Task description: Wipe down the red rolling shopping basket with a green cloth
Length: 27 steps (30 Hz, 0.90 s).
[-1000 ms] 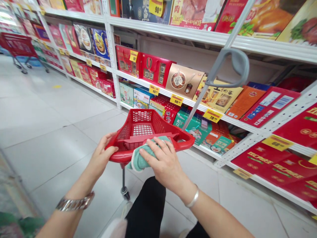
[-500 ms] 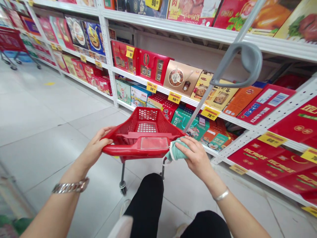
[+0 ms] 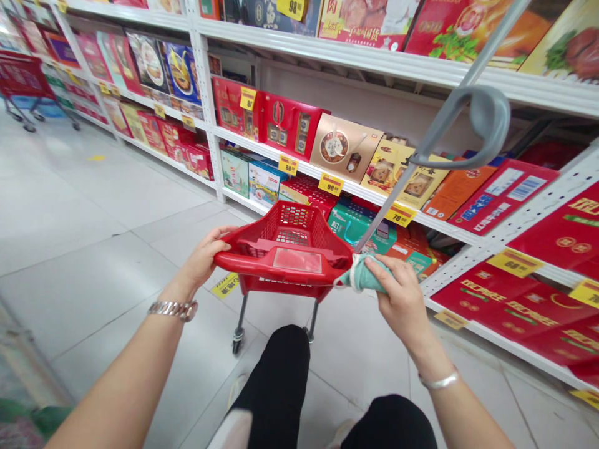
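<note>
A small red shopping cart (image 3: 255, 265) with perforated basket walls stands in front of me, between my two arms. My left hand (image 3: 203, 259) is closed on the left end of its handle. At the other end, my right hand (image 3: 403, 293) grips a pale green cloth (image 3: 367, 277) with a white edge, bunched against the right end of the handle. A grey pole (image 3: 390, 199) slants up from the cart's right corner, bearing a grey plastic loop (image 3: 498, 125). The visible part of the basket holds nothing I can make out.
White shelves (image 3: 402, 53) run along the right and ahead, stacked with boxed goods such as a red gift box (image 3: 292, 128) and yellow price tags (image 3: 400, 214). Another red cart (image 3: 23, 75) stands far left on the tiled floor (image 3: 107, 243).
The cart's handle, both my hands and the cloth have shifted to the right and slightly forward. The pole and its loop have moved right with the cart.
</note>
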Each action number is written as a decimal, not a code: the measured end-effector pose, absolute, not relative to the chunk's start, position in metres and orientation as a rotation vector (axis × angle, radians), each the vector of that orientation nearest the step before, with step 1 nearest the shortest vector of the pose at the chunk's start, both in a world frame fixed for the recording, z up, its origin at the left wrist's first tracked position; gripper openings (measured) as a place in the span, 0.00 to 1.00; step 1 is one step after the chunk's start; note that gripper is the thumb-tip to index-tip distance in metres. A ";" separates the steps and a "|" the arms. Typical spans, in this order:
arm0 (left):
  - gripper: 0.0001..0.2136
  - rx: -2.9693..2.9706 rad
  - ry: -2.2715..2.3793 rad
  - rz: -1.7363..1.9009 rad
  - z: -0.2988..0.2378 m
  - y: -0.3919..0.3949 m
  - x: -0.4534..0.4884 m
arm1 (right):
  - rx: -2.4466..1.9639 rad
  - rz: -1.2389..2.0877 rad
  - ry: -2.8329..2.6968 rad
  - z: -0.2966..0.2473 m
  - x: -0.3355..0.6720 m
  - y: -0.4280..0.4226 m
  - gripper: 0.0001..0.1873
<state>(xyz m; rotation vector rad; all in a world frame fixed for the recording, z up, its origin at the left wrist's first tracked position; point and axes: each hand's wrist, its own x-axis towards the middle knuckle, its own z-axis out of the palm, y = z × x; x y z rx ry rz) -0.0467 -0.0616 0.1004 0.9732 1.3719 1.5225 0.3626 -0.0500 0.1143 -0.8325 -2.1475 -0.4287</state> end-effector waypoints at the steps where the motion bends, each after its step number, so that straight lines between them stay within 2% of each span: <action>1: 0.25 0.969 1.362 1.534 0.099 -0.058 -0.046 | -0.785 -0.417 -2.149 0.118 0.348 -0.057 0.30; 9: 0.20 1.008 1.320 1.525 0.100 -0.040 -0.037 | -0.591 -0.399 -2.390 0.123 0.195 -0.081 0.21; 13: 0.18 1.054 1.311 1.493 0.102 -0.034 -0.036 | -0.668 -0.407 -2.497 0.113 0.164 -0.073 0.19; 17: 0.19 1.060 1.271 1.446 0.100 -0.030 -0.037 | -0.691 -0.434 -2.460 0.104 0.186 -0.072 0.19; 27: 0.14 1.046 1.225 1.368 0.098 -0.025 -0.041 | -0.845 -0.471 -2.272 0.097 0.313 -0.086 0.28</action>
